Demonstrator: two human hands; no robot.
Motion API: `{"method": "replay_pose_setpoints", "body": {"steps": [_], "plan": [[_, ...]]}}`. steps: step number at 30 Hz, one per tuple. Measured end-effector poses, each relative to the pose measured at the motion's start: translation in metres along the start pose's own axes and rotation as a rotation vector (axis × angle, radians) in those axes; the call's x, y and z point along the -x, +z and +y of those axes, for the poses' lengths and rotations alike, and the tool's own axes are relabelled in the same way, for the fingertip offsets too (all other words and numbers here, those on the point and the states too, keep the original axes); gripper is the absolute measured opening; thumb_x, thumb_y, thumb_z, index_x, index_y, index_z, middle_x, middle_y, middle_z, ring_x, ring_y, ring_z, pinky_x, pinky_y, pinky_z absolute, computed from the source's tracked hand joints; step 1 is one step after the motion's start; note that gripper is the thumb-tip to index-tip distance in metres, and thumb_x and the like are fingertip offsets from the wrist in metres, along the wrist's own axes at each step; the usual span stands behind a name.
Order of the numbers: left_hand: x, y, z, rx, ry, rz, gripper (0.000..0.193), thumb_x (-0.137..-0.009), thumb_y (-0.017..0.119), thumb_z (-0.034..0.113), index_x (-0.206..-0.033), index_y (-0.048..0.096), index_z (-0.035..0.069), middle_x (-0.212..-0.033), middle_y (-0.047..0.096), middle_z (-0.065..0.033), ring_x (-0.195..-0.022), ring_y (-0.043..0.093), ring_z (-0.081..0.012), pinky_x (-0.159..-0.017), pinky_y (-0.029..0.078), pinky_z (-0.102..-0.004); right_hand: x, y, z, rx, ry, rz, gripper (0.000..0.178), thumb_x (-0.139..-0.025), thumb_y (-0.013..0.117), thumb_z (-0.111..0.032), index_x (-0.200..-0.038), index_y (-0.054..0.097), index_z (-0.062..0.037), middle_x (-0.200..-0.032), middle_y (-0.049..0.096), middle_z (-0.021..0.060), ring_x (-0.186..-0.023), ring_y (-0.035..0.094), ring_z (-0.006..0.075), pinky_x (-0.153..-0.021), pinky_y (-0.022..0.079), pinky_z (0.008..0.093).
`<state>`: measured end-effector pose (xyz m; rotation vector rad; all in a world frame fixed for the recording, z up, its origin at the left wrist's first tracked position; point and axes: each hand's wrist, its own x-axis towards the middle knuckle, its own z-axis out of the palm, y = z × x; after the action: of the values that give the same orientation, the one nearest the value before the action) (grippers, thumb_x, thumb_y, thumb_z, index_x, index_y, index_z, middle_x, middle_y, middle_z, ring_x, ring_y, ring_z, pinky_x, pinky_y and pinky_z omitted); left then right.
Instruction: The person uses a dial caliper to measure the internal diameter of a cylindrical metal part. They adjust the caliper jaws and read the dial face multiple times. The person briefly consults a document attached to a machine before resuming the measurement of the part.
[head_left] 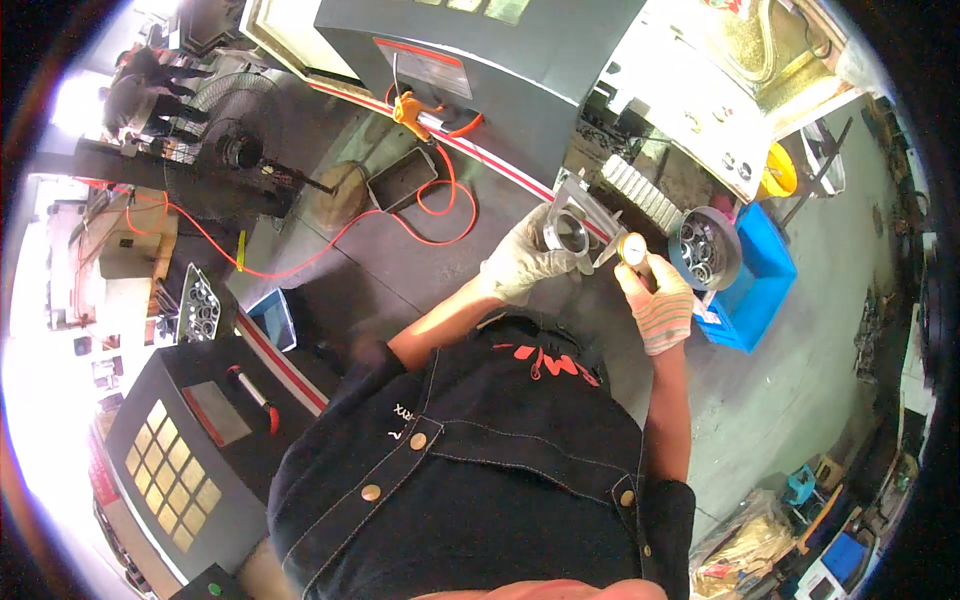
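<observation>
My left hand (518, 264), in a pale work glove, is closed around a shiny metal ring (568, 234) at the middle of the head view. To its right, my right hand (658, 302) wears a striped glove with bare fingertips showing. Those fingers grip a dial caliper (632, 248) by its round white-faced dial. The caliper's grey jaws and beam reach left toward the ring. Whether the jaws touch the ring I cannot tell.
A round bin (733, 262) with several metal rings stands by a blue crate (771, 273) at the right. Ahead are a dark machine (500, 75), an orange hose (470, 205) and a grey tray (403, 180). A fan (238, 150) and another person (140, 95) are far left.
</observation>
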<state>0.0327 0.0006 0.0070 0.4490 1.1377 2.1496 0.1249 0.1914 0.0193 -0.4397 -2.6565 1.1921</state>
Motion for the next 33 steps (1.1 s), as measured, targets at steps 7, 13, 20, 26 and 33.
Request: {"method": "replay_pose_setpoints", "body": {"steps": [7, 13, 20, 26, 33], "plan": [[0.000, 0.004, 0.001, -0.007, -0.053, -0.020, 0.077, -0.065, 0.080, 0.018, -0.129, 0.039, 0.003, -0.112, 0.057, -0.0049, -0.097, 0.056, -0.0148, -0.082, 0.046, -0.0295, 0.005, 0.002, 0.006, -0.221, 0.071, -0.086, 0.021, -0.079, 0.064, -0.016, -0.094, 0.061, -0.0002, -0.076, 0.055, -0.0006, -0.068, 0.046, 0.0074, -0.063, 0.040, 0.0226], [-0.002, 0.015, 0.010, 0.056, -0.081, -0.047, 0.069, -0.067, 0.078, 0.006, -0.126, 0.043, 0.005, -0.109, 0.057, -0.0038, -0.093, 0.055, -0.0118, -0.078, 0.049, -0.0273, 0.008, 0.002, 0.013, -0.297, 0.083, -0.112, 0.016, -0.082, 0.061, -0.016, -0.091, 0.059, -0.0027, -0.074, 0.051, -0.0029, -0.067, 0.042, 0.0057, -0.062, 0.037, 0.0209], [-0.001, 0.015, 0.012, 0.021, -0.092, -0.046, 0.068, -0.070, 0.075, 0.006, -0.128, 0.040, 0.004, -0.102, 0.058, -0.0044, -0.088, 0.059, -0.0147, -0.073, 0.049, -0.0288, 0.007, 0.004, 0.012, -0.145, -0.048, -0.011, 0.031, -0.082, 0.062, -0.032, -0.090, 0.059, -0.0015, -0.071, 0.052, 0.0014, -0.065, 0.045, 0.0101, -0.062, 0.040, 0.0255], [0.000, 0.012, 0.008, 0.069, -0.100, -0.056, 0.066, -0.074, 0.073, 0.008, -0.129, 0.037, 0.004, -0.099, 0.058, -0.0069, -0.083, 0.061, -0.0176, -0.071, 0.050, -0.0304, 0.007, 0.003, 0.012, -0.051, -0.033, 0.042, 0.043, -0.076, 0.065, -0.045, -0.083, 0.062, -0.0030, -0.062, 0.050, 0.0057, -0.058, 0.046, 0.0163, -0.058, 0.040, 0.0297], [-0.001, 0.013, 0.006, 0.106, -0.096, -0.118, 0.064, -0.075, 0.072, 0.010, -0.129, 0.037, 0.004, -0.098, 0.059, -0.0068, -0.083, 0.061, -0.0175, -0.071, 0.049, -0.0301, 0.009, 0.006, 0.022, -0.143, -0.033, 0.038, 0.050, -0.077, 0.065, -0.047, -0.093, 0.061, 0.0008, -0.068, 0.053, 0.0003, -0.064, 0.044, 0.0095, -0.061, 0.040, 0.0251]]}}
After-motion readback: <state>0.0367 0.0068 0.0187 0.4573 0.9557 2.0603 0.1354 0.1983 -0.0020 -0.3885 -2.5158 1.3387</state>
